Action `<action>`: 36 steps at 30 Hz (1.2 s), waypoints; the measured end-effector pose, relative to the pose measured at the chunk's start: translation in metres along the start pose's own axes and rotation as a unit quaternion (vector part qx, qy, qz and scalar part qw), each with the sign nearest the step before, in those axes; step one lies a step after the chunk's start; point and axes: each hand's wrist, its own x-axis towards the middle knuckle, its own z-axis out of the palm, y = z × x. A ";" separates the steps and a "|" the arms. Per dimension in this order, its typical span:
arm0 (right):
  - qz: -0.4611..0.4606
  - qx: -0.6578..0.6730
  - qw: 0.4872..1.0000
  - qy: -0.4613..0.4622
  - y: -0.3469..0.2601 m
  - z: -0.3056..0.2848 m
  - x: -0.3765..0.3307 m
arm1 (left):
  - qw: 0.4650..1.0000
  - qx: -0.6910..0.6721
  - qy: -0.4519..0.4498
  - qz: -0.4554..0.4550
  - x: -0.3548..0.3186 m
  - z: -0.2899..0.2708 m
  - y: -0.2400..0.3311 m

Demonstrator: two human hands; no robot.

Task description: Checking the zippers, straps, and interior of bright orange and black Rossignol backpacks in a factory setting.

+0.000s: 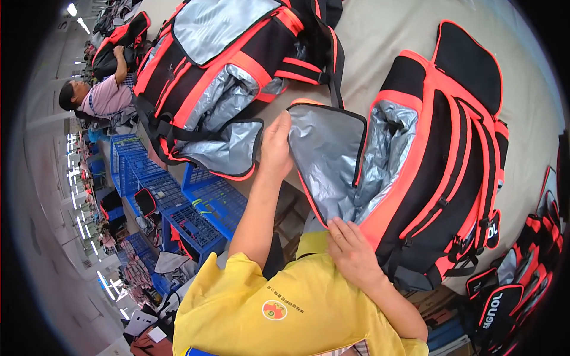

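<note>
Both hands are on the open flap (pixel 323 160) of the black-and-orange backpack (pixel 442 172) that lies on the beige table (pixel 380 35). Left hand (pixel 276 148) grips the flap's far edge, fingers closed around the orange piping, while the right hand (pixel 351 252) pinches the flap's near corner, closest to the yellow shirt (pixel 285 308). Silver lining (pixel 380 148) shows on the flap and inside the gaping pocket just right of it, so the pocket looks fully opened and spread; I judge that closing it is what remains. 1 second backpack (pixel 231 71) lies well left of the flap, also unzipped with its lining showing. Blue crates (pixel 205 207) stand below that bag, and another person (pixel 98 95) works beyond it.
</note>
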 end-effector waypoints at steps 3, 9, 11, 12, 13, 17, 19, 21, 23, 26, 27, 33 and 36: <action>-0.007 0.012 1.000 0.005 0.007 0.004 -0.003 | 0.990 0.010 0.139 0.008 -0.002 0.005 -0.001; 0.092 0.075 0.988 0.101 0.018 -0.031 0.006 | 0.668 0.594 0.182 0.409 -0.033 0.045 0.011; 0.151 0.057 0.973 0.164 0.028 -0.047 0.004 | 0.649 0.581 0.044 0.489 -0.050 0.065 0.018; 0.145 0.036 0.975 0.165 0.034 -0.054 0.002 | 0.688 0.549 -0.047 0.472 -0.058 0.073 0.020; 0.196 0.033 0.961 0.192 0.041 -0.061 -0.001 | 0.763 0.507 -0.092 0.390 -0.066 0.088 0.010; 0.308 0.021 0.920 0.240 0.062 -0.081 -0.010 | 0.892 0.404 -0.165 0.114 -0.087 0.133 -0.047; 0.347 0.060 0.903 0.245 0.070 -0.086 -0.011 | 0.891 0.412 -0.192 0.000 -0.087 0.143 -0.071; 0.371 0.093 0.888 0.256 0.078 -0.085 -0.007 | 0.894 0.413 -0.145 0.095 -0.075 0.149 -0.089; 0.404 0.112 0.874 0.245 0.085 -0.076 0.000 | 0.867 0.458 -0.075 0.180 -0.054 0.154 -0.102; 0.409 0.046 0.894 0.175 0.093 -0.052 0.007 | 0.855 0.511 -0.087 0.025 -0.012 0.161 -0.127; 0.386 0.017 0.906 0.172 0.093 -0.042 0.008 | 0.879 0.459 -0.132 0.005 0.003 0.160 -0.135; 0.351 -0.018 0.918 0.182 0.087 -0.009 -0.002 | 0.954 -0.053 -0.256 -0.147 0.025 0.139 -0.165; 0.391 0.070 0.896 0.197 0.090 -0.018 -0.003 | 0.923 -0.156 -0.258 -0.240 0.012 0.136 -0.157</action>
